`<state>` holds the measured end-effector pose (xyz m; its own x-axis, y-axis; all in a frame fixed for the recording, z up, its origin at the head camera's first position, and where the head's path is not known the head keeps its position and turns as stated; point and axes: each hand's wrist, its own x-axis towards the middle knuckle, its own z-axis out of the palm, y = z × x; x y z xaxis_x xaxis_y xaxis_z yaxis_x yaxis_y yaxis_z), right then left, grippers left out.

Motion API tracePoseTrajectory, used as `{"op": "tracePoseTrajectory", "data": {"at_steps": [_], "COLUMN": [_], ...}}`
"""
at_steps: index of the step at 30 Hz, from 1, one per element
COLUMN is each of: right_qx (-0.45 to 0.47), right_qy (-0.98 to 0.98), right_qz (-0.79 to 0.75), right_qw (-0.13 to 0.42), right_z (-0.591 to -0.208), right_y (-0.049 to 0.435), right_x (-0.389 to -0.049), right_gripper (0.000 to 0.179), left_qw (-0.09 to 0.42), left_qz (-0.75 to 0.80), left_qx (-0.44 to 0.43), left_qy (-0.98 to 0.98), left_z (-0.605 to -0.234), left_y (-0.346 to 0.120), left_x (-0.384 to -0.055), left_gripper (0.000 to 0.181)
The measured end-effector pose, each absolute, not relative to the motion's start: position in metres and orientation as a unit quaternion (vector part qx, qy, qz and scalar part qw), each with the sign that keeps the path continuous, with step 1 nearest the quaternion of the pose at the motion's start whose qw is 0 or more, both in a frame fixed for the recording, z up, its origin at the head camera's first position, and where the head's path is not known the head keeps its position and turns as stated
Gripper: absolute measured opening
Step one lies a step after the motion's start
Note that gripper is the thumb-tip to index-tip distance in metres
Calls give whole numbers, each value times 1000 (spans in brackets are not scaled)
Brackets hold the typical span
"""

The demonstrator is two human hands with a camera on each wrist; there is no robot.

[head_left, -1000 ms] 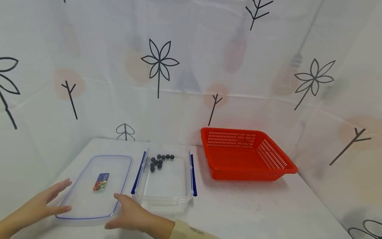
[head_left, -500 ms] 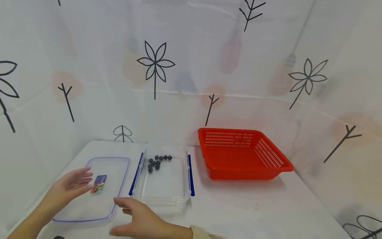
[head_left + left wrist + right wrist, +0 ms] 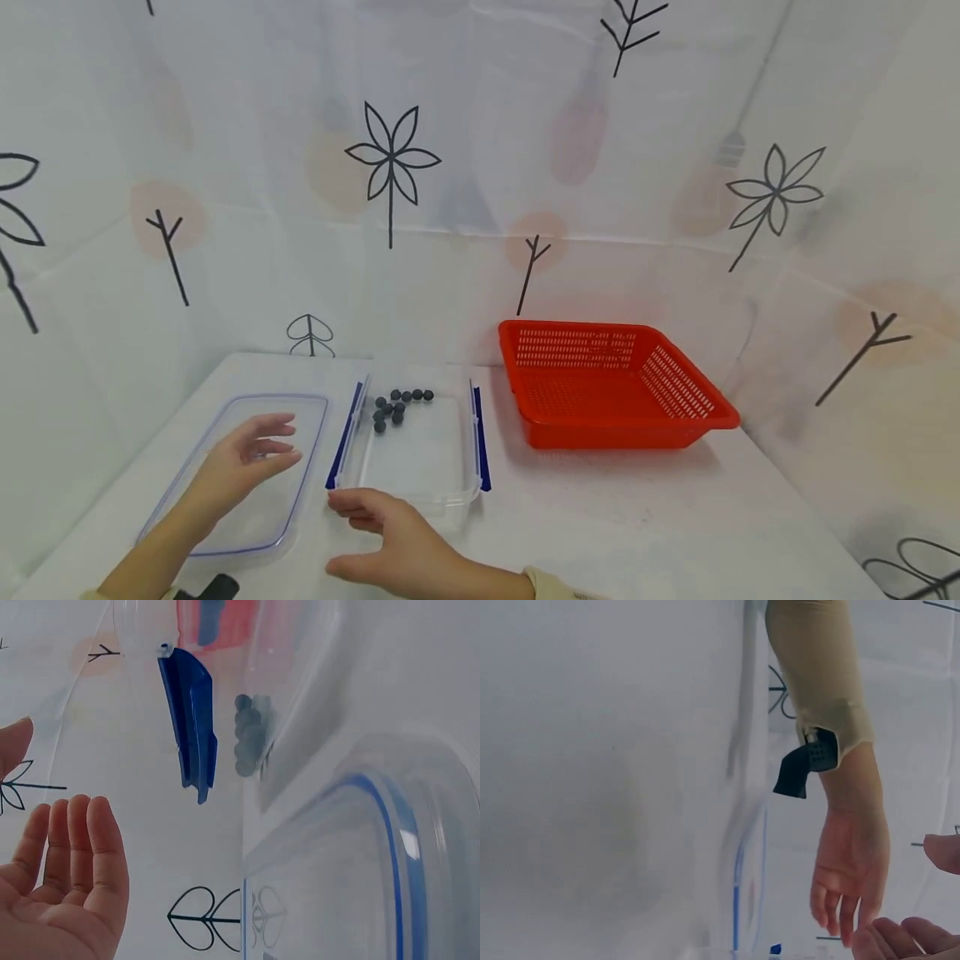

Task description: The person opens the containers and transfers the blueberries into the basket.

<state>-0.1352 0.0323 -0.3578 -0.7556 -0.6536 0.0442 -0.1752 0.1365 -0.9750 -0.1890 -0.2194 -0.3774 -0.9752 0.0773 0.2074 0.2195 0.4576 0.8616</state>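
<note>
My left hand (image 3: pixel 243 462) hovers over the clear lid (image 3: pixel 273 512) with a blue-violet rim, hiding the lid's label. Its fingers are relaxed and hold nothing. In the left wrist view, the same hand (image 3: pixel 71 889) shows its palm and loosely bent fingers. My right hand (image 3: pixel 408 542) is in front of the clear plastic food container (image 3: pixel 416 454), thumb spread from the fingers, nothing between them. Several small dark round balls (image 3: pixel 387 409), like blueberries, lie at the container's back left. Blue latches (image 3: pixel 480 442) hang open along its sides.
A red perforated basket (image 3: pixel 600 433) stands at the back right of the white table (image 3: pixel 637 525). A patterned curtain (image 3: pixel 480 275) hangs behind the table. A black wrist camera mount (image 3: pixel 213 587) sits at the left wrist.
My left hand has risen from the lid's left side and moved right, over its middle. My right hand has moved right, from the lid's right edge to the container's front. The lid stays in place.
</note>
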Motion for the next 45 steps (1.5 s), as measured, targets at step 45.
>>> {"op": "tracePoseTrajectory", "data": {"at_steps": [45], "right_qx": [-141], "right_qy": [751], "right_qz": [-640], "right_qw": [84], "right_z": [-329], "right_y": [88], "right_x": [-204], "right_gripper": [33], "left_qw": [-71], "left_qz": [-571], "left_qx": [-20], "left_qy": [-818], "left_z": [-393], "left_y": [-169], "left_x": [-217], "left_gripper": [67]}}
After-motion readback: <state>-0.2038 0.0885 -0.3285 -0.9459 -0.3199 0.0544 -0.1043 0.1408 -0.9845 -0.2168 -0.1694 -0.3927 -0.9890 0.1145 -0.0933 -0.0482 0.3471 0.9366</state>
